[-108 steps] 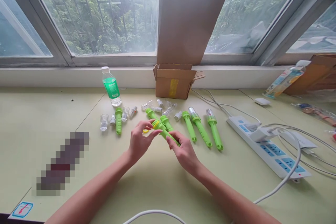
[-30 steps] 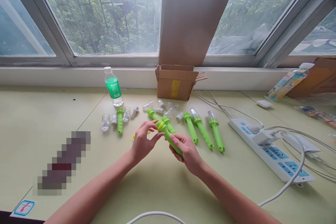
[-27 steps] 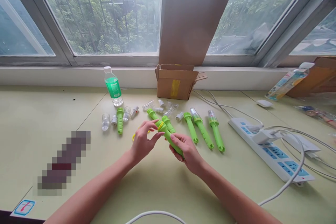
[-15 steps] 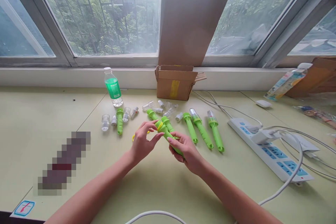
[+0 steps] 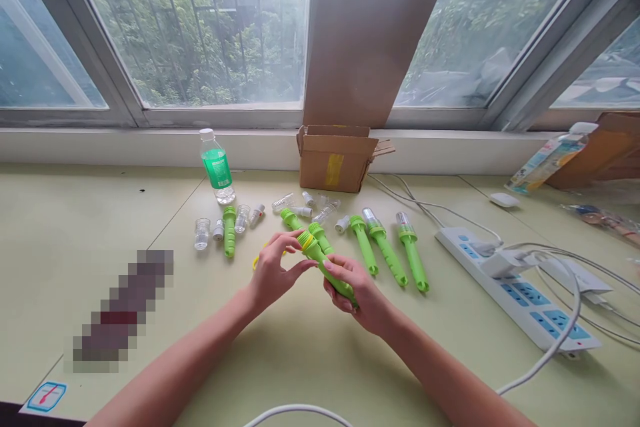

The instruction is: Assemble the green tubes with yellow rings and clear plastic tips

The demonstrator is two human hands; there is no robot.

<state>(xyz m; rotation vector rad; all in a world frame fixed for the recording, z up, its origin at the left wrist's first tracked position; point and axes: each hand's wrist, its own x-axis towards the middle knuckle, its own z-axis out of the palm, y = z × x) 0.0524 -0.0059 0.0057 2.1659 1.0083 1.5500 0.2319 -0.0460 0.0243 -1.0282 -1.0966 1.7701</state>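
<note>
My right hand (image 5: pixel 356 288) grips the shaft of a green plastic handle (image 5: pixel 325 265), tilted with its ridged head up and to the left. My left hand (image 5: pixel 274 268) has its fingertips pinched round that head, where a yellow ring (image 5: pixel 305 241) sits on the threads. Another yellow ring (image 5: pixel 256 261) lies on the table, partly hidden behind my left hand. Just beyond my fingers lie two more green handles (image 5: pixel 300 227).
Three assembled green handles (image 5: pixel 387 251) lie right of my hands, one more (image 5: pixel 229 229) to the left among clear caps (image 5: pixel 201 232). A water bottle (image 5: pixel 216 167) and an open cardboard box (image 5: pixel 335 159) stand by the sill. A power strip (image 5: pixel 520 293) with cables lies at right.
Over the last second the handle's head has shifted slightly right and my right hand has slid a little lower on the shaft. My left fingers stay on the ringed head.
</note>
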